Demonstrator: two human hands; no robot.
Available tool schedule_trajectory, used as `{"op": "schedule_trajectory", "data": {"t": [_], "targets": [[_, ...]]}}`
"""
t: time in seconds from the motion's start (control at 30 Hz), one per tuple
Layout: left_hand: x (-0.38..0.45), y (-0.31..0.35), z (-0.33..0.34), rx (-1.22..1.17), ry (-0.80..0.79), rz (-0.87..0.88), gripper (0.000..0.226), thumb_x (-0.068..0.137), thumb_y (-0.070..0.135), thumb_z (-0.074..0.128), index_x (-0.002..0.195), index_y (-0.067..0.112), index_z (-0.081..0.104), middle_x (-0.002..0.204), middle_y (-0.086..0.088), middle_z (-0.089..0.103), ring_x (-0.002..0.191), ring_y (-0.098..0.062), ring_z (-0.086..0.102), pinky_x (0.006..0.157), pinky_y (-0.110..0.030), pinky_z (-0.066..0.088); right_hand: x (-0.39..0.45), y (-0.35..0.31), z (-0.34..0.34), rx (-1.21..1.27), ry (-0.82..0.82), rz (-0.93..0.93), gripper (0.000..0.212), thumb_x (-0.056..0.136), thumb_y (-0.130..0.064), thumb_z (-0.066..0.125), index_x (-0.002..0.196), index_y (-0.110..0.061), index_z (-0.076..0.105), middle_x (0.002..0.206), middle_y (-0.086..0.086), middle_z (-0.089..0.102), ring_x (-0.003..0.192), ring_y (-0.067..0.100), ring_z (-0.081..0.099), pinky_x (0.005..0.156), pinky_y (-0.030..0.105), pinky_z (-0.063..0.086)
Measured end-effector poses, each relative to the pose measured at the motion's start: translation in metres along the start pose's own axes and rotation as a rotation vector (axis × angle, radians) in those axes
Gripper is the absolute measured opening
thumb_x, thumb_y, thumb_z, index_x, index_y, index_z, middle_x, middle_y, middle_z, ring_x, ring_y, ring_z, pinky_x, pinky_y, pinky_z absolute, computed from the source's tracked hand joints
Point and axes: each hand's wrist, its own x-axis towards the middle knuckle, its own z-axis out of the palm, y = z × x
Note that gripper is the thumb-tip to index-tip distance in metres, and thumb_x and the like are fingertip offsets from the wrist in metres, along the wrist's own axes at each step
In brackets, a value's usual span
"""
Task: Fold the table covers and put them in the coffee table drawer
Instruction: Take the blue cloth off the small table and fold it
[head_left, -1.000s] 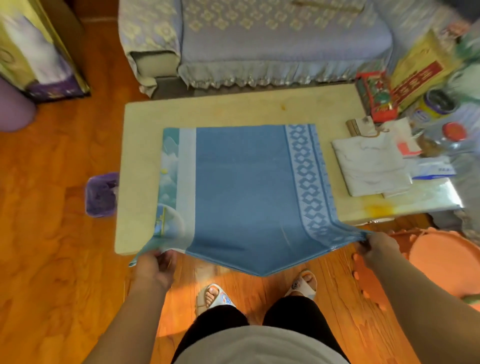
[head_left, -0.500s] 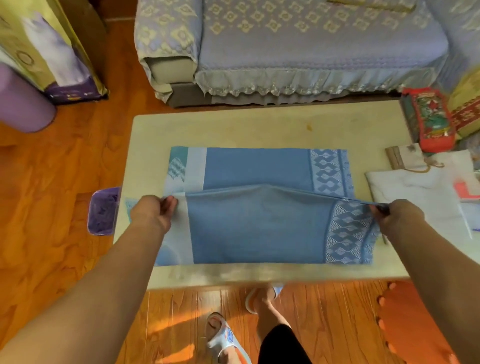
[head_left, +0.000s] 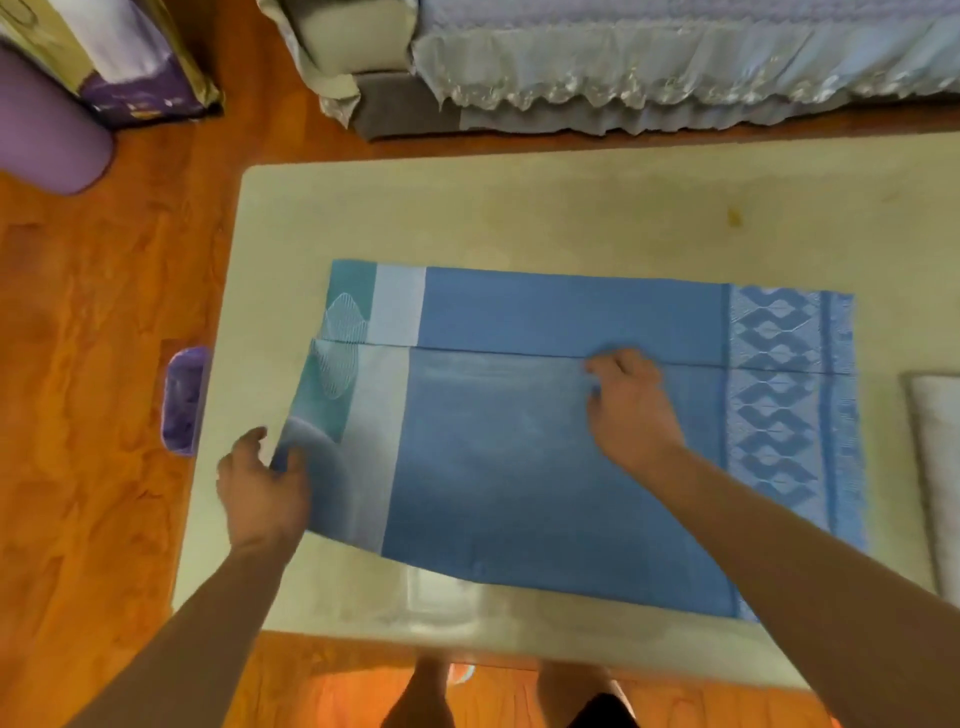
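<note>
Blue table cover (head_left: 545, 483) lies folded on the surface (head_left: 467, 208).
Left hand (head_left: 262, 488) pinches its left edge; right hand (head_left: 631, 405) presses flat, fingers relaxed, near the fold. Purple bin (head_left: 182, 400) on floor: contents unclear.

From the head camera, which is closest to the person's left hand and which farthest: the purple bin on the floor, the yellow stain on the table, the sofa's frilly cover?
From the left hand:
1. Purple bin, just left, on the floor.
2. Yellow stain, far right across the table.
3. Frilly cover, beyond the table's far edge.
</note>
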Motion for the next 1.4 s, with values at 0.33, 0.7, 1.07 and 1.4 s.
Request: {"op": "schedule_trajectory", "data": {"t": [0.33,0.7,1.07,1.4], "targets": [[0.048,-0.071,-0.04,-0.245,-0.776,0.085,0.09,0.066,0.086,0.063,0.125,0.018,0.064,0.112,-0.002,0.071,0.108,-0.009,0.065,0.096,-0.027,0.047,0.068,-0.119,0.071,-0.18,-0.232,-0.233,0.055,0.097,-0.022,0.052,0.149,-0.016,0.038,0.149,0.005,0.038,0.133,0.03,0.035,0.11,0.045,0.038],[0.055,-0.103,-0.035,-0.296,-0.9,0.047,0.055,0.072,0.06,0.082,0.111,0.022,0.072,0.109,0.009,0.076,0.104,-0.005,0.07,0.092,-0.022,0.05,0.095,-0.123,0.07,-0.384,-0.223,-0.156,0.029,0.097,-0.023,0.056,0.123,-0.012,0.059,0.129,0.012,0.054,0.122,0.035,0.048,0.094,0.042,0.041],[0.066,-0.107,-0.028,-0.328,-0.907,0.051,0.026,0.103,0.016,0.055,0.124,0.022,0.069,0.121,0.012,0.072,0.114,-0.001,0.064,0.092,-0.014,0.045,0.115,-0.125,0.063,-0.433,-0.232,-0.026,0.034,0.1,-0.032,0.053,0.131,-0.02,0.055,0.131,0.009,0.05,0.125,0.033,0.046,0.095,0.044,0.041],[0.061,-0.106,-0.027,-0.355,-0.822,-0.067,0.025,0.103,0.014,0.054,0.104,0.012,0.079,0.103,0.0,0.079,0.099,-0.014,0.072,0.083,-0.019,0.05,0.114,-0.132,0.056,-0.368,-0.243,-0.05,0.021,0.1,-0.023,0.05,0.117,-0.012,0.057,0.116,0.011,0.055,0.115,0.035,0.052,0.09,0.044,0.043]]}}
